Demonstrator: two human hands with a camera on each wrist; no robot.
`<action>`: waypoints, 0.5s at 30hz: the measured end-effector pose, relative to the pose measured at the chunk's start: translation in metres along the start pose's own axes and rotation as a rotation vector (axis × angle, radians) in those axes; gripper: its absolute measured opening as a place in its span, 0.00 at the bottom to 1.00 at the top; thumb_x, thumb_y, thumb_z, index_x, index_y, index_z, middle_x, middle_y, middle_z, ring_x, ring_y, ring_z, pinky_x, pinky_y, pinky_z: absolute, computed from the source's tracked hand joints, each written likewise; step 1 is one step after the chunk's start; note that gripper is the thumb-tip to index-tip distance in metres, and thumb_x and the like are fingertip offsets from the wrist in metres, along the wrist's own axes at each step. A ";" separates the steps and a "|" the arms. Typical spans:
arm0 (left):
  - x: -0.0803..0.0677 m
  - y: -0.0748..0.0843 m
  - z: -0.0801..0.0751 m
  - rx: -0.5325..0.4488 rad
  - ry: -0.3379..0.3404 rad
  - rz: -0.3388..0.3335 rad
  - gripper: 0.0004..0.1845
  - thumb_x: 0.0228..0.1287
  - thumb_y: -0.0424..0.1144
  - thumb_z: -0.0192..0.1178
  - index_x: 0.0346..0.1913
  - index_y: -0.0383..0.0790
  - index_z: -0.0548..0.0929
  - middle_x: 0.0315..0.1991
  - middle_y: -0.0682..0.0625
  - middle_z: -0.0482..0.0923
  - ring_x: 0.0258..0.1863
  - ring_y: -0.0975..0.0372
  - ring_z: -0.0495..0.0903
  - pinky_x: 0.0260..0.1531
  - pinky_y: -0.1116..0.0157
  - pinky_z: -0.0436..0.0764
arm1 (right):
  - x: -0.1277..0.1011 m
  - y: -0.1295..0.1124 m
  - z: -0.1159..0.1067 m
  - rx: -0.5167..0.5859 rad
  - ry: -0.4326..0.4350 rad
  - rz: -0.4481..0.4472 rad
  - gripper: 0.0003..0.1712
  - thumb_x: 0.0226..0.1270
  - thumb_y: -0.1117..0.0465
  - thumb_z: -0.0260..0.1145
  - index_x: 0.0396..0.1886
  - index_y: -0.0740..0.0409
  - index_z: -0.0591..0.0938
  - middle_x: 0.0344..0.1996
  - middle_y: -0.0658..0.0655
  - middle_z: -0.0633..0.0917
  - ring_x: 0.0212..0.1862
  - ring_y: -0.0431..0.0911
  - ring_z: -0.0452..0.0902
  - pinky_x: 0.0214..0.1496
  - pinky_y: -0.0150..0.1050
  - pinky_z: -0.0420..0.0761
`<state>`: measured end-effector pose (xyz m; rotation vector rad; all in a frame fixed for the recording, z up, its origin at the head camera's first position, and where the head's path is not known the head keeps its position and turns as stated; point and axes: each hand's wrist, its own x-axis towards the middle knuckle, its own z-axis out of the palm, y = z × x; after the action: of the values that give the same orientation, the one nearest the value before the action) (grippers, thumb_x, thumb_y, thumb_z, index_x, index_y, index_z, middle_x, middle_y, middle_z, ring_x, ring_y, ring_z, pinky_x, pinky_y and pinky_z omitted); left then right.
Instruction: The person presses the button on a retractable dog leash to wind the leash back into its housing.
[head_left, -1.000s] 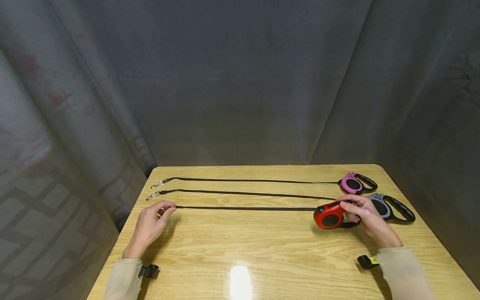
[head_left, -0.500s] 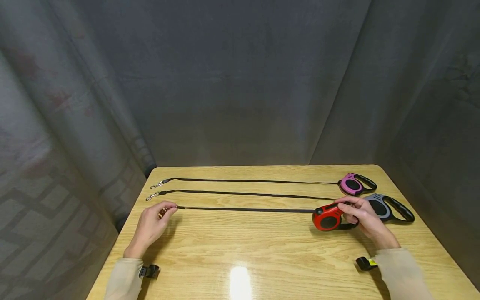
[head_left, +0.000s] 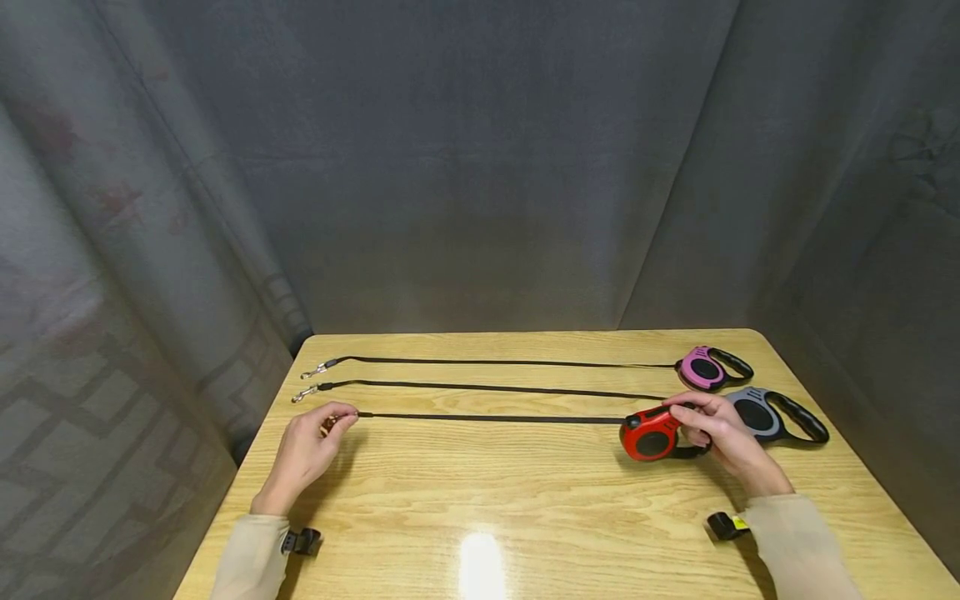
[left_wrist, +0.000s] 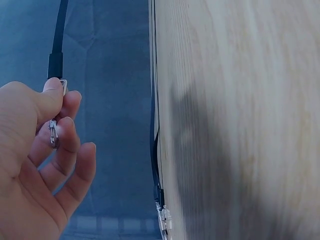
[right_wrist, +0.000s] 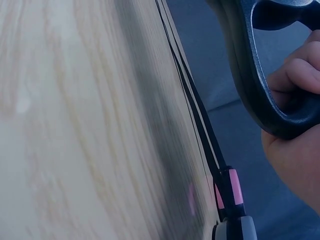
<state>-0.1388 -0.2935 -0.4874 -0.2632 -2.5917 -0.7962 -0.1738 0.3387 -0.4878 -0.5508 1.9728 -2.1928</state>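
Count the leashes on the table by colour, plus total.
Red leash: 1, held by the right hand, clip end pinched by the left hand
Pink leash: 1
Grey leash: 1
Total: 3, all with black straps pulled out across the table

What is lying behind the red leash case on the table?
Behind the red leash case lie a grey leash case and, farther back, a pink one. The right hand covers the red case's handle and the grey case's near edge.
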 end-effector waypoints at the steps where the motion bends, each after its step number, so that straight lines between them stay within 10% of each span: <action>1: 0.000 0.000 0.000 -0.001 -0.001 -0.002 0.04 0.70 0.34 0.72 0.43 0.46 0.91 0.35 0.54 0.91 0.30 0.72 0.78 0.31 0.67 0.79 | 0.000 0.000 0.000 0.002 -0.002 0.002 0.28 0.78 0.77 0.52 0.46 0.44 0.91 0.22 0.40 0.76 0.22 0.54 0.46 0.23 0.48 0.46; 15: 0.002 0.003 0.004 -0.004 -0.015 -0.011 0.04 0.70 0.35 0.72 0.44 0.46 0.91 0.35 0.55 0.90 0.29 0.70 0.78 0.31 0.67 0.79 | 0.007 0.005 0.007 0.036 -0.035 0.018 0.28 0.78 0.77 0.53 0.47 0.44 0.92 0.23 0.40 0.79 0.22 0.53 0.47 0.25 0.47 0.47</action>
<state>-0.1410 -0.2887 -0.4879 -0.2576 -2.6081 -0.8057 -0.1787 0.3294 -0.4912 -0.5603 1.9099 -2.1876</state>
